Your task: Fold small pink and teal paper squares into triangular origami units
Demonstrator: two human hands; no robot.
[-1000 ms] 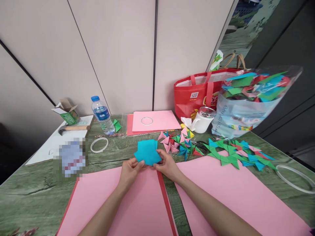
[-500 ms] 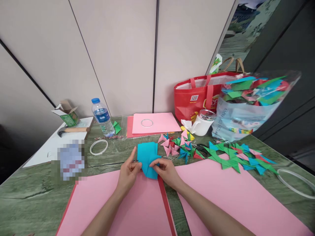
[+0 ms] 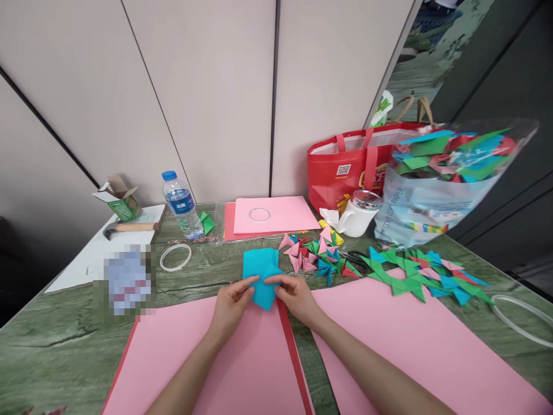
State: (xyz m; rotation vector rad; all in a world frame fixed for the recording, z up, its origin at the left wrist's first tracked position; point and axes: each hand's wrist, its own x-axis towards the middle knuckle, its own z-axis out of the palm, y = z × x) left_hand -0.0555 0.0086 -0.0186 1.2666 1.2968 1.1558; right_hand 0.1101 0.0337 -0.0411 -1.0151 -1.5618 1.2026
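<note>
Head view: gripping blue paper w/ fingers of left hand & right hand, both pinched shut on its near corner. Sits mid desk, at far edge of pink sheet, just left of folded paper shapes.

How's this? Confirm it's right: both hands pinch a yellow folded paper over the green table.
Wrong colour: in the head view the folded paper is blue, not yellow. Left hand and right hand both pinch it over the green table.
</note>
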